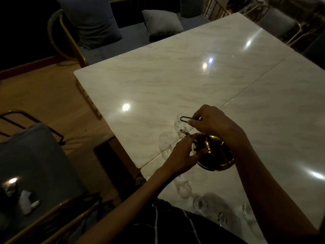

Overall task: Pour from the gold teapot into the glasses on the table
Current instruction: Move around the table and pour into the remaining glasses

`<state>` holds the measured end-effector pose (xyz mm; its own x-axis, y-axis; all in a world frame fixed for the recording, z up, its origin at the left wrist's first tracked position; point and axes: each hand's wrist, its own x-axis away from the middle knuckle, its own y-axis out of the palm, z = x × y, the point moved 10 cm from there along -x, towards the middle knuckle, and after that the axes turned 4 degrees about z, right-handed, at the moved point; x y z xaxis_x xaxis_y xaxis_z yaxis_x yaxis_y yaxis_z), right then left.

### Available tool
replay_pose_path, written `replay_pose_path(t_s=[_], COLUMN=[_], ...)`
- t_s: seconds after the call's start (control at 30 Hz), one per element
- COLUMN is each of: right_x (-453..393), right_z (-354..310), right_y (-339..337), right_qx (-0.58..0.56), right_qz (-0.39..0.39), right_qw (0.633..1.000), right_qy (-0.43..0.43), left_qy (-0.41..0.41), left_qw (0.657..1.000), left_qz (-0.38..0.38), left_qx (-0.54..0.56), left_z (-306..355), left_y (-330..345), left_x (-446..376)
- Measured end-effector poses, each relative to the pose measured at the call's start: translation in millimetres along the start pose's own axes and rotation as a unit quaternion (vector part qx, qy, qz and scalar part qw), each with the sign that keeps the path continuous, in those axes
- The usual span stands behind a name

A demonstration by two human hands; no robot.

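Note:
The gold teapot (213, 154) hangs tilted above the marble table (167, 81), its spout (184, 132) pointing left toward two clear glasses. My right hand (211, 123) grips the thin dark wire handle (186, 118) above the pot. My left hand (184, 154) holds the pot's left side near the lid, fingers curled against it. One glass (178, 123) stands just beyond the spout, another glass (165, 140) to its left. A third glass (182, 176) shows under my left wrist. Whether liquid is flowing cannot be seen in the dim light.
Several more glasses (202, 205) stand near the table's front edge, close to my body. A seam (246, 88) divides the two tabletops. Gold-framed chairs with grey cushions (91, 23) ring the table; a cushioned seat (35, 164) is at lower left.

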<state>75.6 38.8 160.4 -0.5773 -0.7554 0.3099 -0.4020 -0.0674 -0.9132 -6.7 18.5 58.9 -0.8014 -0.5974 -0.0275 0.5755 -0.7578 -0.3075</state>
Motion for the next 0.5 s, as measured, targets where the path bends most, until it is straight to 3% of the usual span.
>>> replay_pose_path(t_s=[0.5], right_x=[2.4], right_z=[-2.8], right_y=[-0.1], right_qx=[0.001], right_qz=[-0.004], right_qw=[1.0], right_qy=[-0.002], left_qy=[0.009], left_qw=[1.0], left_qz=[0.011], left_qx=[0.002], left_z=[4.0], left_y=[-2.6], left_x=[1.1])
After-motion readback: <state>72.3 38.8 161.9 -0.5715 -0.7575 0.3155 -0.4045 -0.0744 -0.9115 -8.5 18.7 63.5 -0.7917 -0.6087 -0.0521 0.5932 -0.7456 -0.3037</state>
